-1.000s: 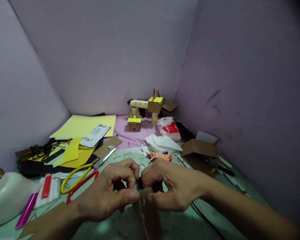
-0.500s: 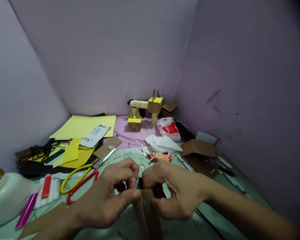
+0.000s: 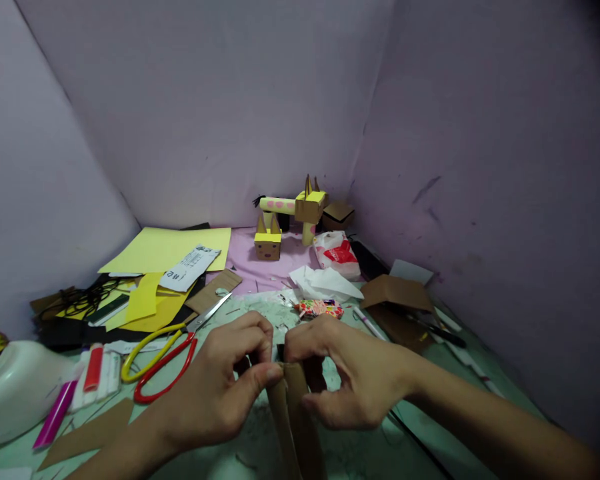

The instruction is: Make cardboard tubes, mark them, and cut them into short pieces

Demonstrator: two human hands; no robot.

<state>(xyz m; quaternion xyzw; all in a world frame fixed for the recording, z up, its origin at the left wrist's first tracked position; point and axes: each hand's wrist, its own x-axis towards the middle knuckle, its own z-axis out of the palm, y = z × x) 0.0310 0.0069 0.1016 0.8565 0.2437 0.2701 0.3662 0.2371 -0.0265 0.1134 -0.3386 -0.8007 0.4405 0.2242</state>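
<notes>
A folded brown cardboard piece [image 3: 300, 413] stands up between my hands at the bottom centre, running down out of view. My left hand [image 3: 230, 380] pinches its upper left edge between thumb and fingers. On the other side, my right hand [image 3: 340, 373] grips the upper right edge, with curled fingers behind and the thumb in front. Red-and-yellow handled scissors [image 3: 167, 357] lie just left of my left hand, blades pointing away. Beyond my right hand is a small colourful patterned packet [image 3: 321, 308].
At the back stand a cardboard animal head [image 3: 268, 247] and a yellow spotted figure [image 3: 310, 208]. Yellow paper sheets [image 3: 167, 250] spread at left, above a white jar [image 3: 20, 393] and a magenta tube [image 3: 56, 415]. Tissue [image 3: 325, 283], a tissue pack [image 3: 337, 255] and folded cardboard [image 3: 397, 293] lie right.
The cardboard's top edge sits slightly higher in view, with both hands still gripping it. My left hand has shifted slightly, showing more of the red scissor handle. The view has tilted a little.
</notes>
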